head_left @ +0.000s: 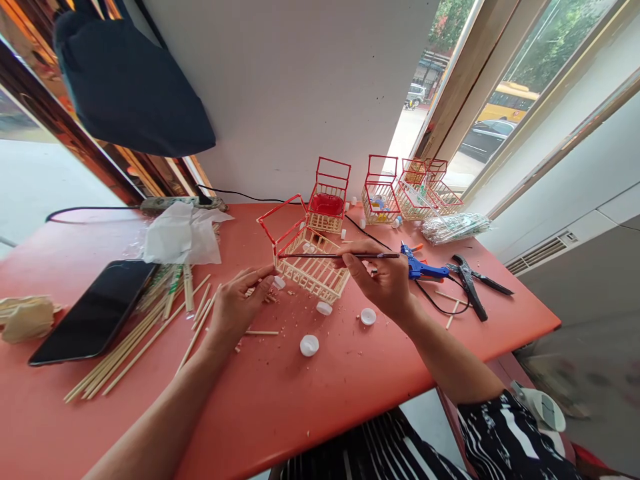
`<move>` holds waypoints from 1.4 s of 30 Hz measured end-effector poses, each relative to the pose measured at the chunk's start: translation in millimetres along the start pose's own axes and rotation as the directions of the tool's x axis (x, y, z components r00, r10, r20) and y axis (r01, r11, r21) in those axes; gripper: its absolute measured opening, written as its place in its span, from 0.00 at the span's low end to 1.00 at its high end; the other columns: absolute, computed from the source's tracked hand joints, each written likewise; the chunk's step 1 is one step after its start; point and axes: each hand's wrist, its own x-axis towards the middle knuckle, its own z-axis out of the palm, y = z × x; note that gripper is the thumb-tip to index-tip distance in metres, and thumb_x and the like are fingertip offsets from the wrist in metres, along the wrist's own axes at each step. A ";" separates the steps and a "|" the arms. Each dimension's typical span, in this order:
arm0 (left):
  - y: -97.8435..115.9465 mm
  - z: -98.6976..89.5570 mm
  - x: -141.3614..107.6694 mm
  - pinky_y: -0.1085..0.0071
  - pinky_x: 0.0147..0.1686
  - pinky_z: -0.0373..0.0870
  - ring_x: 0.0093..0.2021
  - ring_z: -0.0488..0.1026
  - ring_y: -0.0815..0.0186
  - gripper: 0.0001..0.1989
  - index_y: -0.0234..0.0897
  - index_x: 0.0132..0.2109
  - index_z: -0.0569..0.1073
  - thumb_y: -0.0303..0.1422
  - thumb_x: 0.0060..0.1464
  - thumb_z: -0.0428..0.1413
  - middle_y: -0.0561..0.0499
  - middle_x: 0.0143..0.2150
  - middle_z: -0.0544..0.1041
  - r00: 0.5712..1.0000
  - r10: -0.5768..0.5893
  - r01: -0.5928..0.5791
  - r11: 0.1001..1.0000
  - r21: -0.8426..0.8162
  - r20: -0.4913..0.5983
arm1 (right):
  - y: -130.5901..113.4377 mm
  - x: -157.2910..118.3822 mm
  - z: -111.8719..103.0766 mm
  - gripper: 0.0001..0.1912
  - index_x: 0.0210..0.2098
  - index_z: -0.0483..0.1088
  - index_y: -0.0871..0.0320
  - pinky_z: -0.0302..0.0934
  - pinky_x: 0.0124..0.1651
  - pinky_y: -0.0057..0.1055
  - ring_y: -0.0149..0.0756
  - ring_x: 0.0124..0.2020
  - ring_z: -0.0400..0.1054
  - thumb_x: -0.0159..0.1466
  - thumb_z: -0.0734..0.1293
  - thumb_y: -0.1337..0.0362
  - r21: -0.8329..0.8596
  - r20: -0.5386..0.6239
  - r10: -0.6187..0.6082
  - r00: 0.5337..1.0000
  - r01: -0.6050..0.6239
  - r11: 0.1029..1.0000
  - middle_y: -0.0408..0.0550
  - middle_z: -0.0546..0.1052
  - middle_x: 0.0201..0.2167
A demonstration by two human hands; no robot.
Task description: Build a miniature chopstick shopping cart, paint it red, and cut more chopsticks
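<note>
A miniature shopping cart made of thin wooden sticks stands tilted in front of me. Its handle frame is painted red, while the basket is mostly bare wood. My left hand pinches the cart at its near left corner, close to a white cap wheel. Between the fingers of my right hand is a thin dark paintbrush. The brush lies across the cart, its tip at the red bar on the left. A small red bowl of what looks like paint rests in another cart behind.
Several red-trimmed carts line the back. At right lie a blue glue gun, pliers and bagged sticks. A phone and loose sticks are at left. White caps dot the red table.
</note>
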 end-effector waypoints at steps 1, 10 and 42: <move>0.5 -0.1 -0.1 0.67 0.47 0.77 0.45 0.82 0.59 0.18 0.42 0.49 0.84 0.45 0.60 0.56 0.50 0.49 0.85 1.000 -0.010 0.010 1.000 -0.003 0.002 | -0.2 0.2 -0.9 0.08 0.41 0.78 0.55 0.76 0.40 0.27 0.34 0.38 0.82 0.73 0.66 0.65 -0.011 0.005 -0.006 1.000 0.006 1.000 0.47 0.85 0.38; -0.2 -0.3 -0.3 0.66 0.48 0.77 0.46 0.82 0.58 0.18 0.44 0.49 0.84 0.46 0.60 0.56 0.51 0.48 0.85 1.000 -0.020 0.020 1.000 0.005 0.003 | -2.8 0.8 -4.9 0.07 0.41 0.78 0.56 0.76 0.41 0.26 0.33 0.39 0.82 0.72 0.66 0.67 -0.032 0.009 -0.054 0.998 0.055 0.998 0.47 0.85 0.39; 2.8 -0.1 0.0 0.66 0.50 0.76 0.48 0.82 0.57 0.18 0.43 0.48 0.84 0.45 0.60 0.56 0.49 0.48 0.85 1.000 -0.001 0.001 1.000 0.007 -0.010 | -9.6 1.5 -11.6 0.08 0.41 0.78 0.57 0.74 0.42 0.26 0.32 0.38 0.80 0.71 0.66 0.70 -0.037 0.060 -0.059 0.996 0.061 0.997 0.47 0.85 0.37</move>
